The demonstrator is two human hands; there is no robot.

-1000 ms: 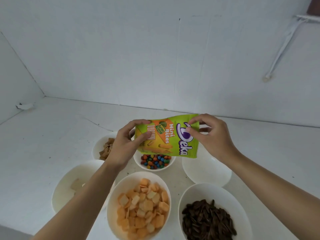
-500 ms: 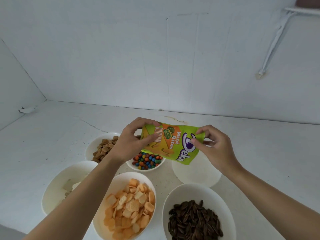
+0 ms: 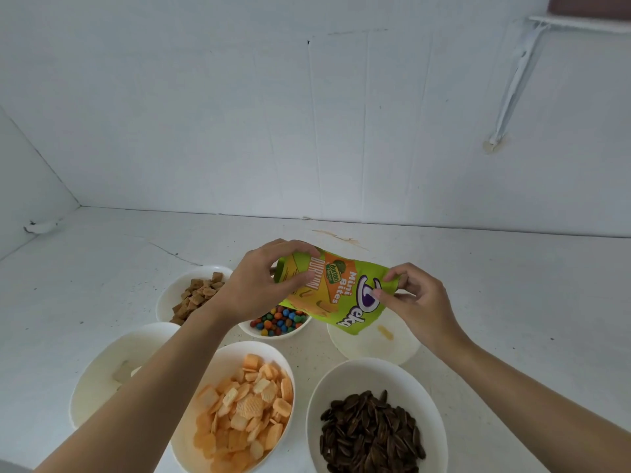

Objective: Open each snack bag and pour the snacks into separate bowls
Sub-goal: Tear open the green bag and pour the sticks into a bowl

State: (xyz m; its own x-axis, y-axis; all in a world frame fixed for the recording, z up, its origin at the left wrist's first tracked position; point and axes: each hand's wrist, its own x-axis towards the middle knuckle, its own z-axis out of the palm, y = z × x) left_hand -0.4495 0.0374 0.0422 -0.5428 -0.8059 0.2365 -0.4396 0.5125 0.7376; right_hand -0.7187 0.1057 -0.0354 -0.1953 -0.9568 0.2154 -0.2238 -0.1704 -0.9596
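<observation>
Snack bag (image 3: 336,295), green and orange, is held in the air above the far bowls, clear of the worktop (image 3: 102,268). Its long axis runs from upper left to lower right. The bottom end sits in the left hand (image 3: 259,288); the logo end is lower, beside the right hand (image 3: 416,302). Left grip: fingers and thumb curl round the bottom end of the bag. Right grip: thumb and forefinger pinch the upper corner of the logo end. The low edge of the logo end hangs over the near-empty bowl (image 3: 368,349), in which one pale yellow piece (image 3: 385,332) lies. The candy bowl (image 3: 283,332) sits under the middle of the bag, just left of that bowl. The bag's mouth is not visible from this view. Judgement: pouring depends on raising the left end so the contents slide along the axis to the right end. The low end must sit over the near-empty bowl, not over the candy bowl.
</observation>
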